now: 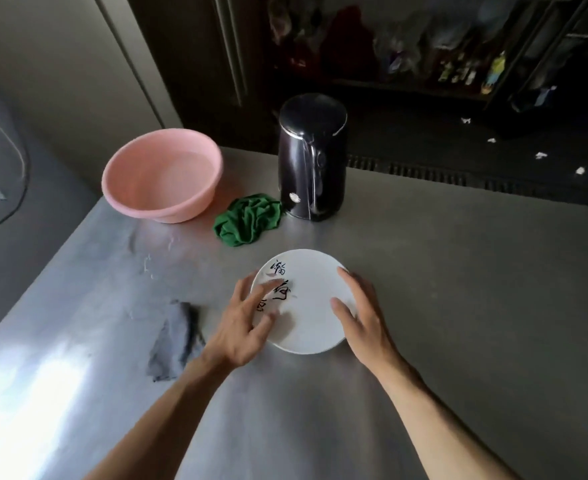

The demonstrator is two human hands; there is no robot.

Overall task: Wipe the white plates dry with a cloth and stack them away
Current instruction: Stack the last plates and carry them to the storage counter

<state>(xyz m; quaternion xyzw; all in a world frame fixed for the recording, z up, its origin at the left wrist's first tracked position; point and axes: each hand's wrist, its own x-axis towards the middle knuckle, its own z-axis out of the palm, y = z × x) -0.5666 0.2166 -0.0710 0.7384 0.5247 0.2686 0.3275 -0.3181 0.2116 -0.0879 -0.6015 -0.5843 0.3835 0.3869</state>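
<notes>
Pink basin (162,174): one, far left on the counter (458,306).
Grey cloth (176,336): one, soft and limp, lying flat, in neither hand.
Green cloth (247,220): one, bunched just right of the basin.
Left hand (240,323): fingers spread loose, resting on the white plate (313,282) at its left rim, clasping nothing.
White plate: one in view, flat between both hands; stiff, glazed, probably slippery when wet, breakable; best gripped at opposite rims.
Black kettle (311,157): one, behind.
Right hand (361,313): fingers nearly straight along the right rim, clasping nothing.

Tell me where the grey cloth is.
In the head view the grey cloth lies on the table, lower left, just left of the left hand and the white plate.
</notes>
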